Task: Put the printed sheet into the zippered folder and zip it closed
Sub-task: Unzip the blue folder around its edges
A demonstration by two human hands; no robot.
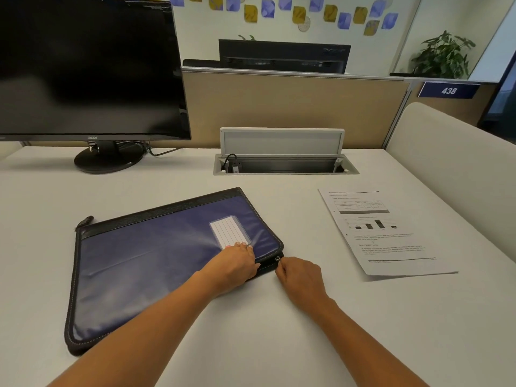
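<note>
A dark blue zippered folder with black trim and a lined label pocket lies flat on the white desk, left of centre. My left hand presses down on its near right corner, fingers flat on the cover. My right hand pinches the metal zipper pull at that same corner. The printed sheet, with a table, a bar chart and text, lies flat on the desk to the right of the folder, apart from both hands.
A black monitor on a round stand stands at the back left. An open cable hatch with a raised lid sits at the back centre. A beige partition closes the far side, and a cream side panel borders the right.
</note>
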